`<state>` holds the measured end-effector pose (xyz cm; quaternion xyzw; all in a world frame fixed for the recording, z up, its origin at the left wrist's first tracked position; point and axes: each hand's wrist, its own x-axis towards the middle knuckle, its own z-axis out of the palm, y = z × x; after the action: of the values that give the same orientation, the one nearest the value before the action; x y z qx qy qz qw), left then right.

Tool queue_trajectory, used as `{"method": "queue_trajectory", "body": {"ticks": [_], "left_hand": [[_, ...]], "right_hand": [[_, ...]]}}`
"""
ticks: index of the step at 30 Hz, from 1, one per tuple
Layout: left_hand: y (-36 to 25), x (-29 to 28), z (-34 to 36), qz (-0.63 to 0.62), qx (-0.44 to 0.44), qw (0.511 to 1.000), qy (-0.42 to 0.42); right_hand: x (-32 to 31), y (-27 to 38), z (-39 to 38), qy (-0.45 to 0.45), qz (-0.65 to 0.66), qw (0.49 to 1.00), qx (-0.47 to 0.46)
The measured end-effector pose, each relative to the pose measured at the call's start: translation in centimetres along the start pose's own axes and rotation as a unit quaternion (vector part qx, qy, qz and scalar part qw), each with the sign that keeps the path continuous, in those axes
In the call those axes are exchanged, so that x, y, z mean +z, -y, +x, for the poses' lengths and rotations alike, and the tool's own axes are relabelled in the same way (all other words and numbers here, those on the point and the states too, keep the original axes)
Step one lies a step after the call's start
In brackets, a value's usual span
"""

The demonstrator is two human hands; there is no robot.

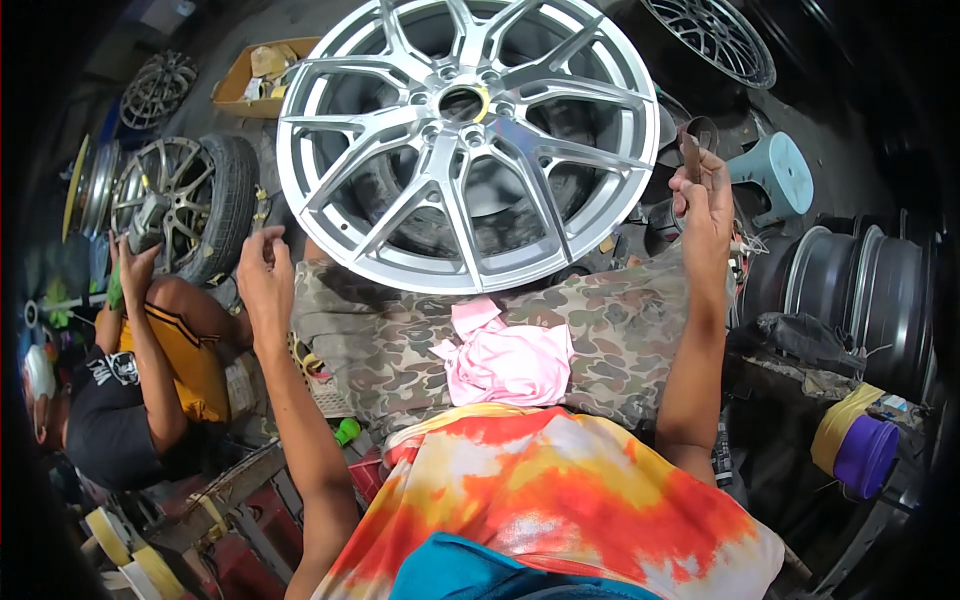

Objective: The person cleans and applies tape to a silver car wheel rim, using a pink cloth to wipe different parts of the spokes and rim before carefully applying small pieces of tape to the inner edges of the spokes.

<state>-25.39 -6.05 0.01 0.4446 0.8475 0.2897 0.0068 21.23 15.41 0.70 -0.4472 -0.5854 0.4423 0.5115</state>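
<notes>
Wheel faces the person, just beyond the lap; surface finishing appears under way. Right hand pinches a brown strip; left hand, half-curled, shows nothing held. Next move probably needs strip against spoke.

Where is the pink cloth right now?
Head view, just below centre: the pink cloth lies on the camouflage fabric over the lap, between the silver wheel and the orange-and-white shirt.

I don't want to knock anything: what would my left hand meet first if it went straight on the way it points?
In the picture, the left hand lines up first with a small yellowish item beside the tyre. Depth is unclear; it may pass above it.
</notes>
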Motion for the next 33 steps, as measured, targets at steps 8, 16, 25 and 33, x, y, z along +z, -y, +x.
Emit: {"method": "queue_trajectory", "body": {"ticks": [8, 16, 25, 33], "left_hand": [[11.7, 10.0, -4.2, 0.255, -0.098, 0.948, 0.163], [24.0, 16.5, 0.6, 0.328, -0.091, 0.904, 0.26], [19.9, 18.3, 3.2, 0.258, -0.072, 0.933, 0.24], [17.2, 17.9, 3.9, 0.222, -0.088, 0.945, 0.225]], "right_hand": [[4.6, 1.7, 6.2, 0.231, -0.147, 0.962, -0.015], [14.5, -3.6, 11.9, 0.373, -0.258, 0.889, -0.066], [15.9, -6.3, 13.3, 0.378, -0.336, 0.855, -0.11], [16.2, -6.3, 14.0, 0.37, -0.364, 0.846, -0.121]]}}
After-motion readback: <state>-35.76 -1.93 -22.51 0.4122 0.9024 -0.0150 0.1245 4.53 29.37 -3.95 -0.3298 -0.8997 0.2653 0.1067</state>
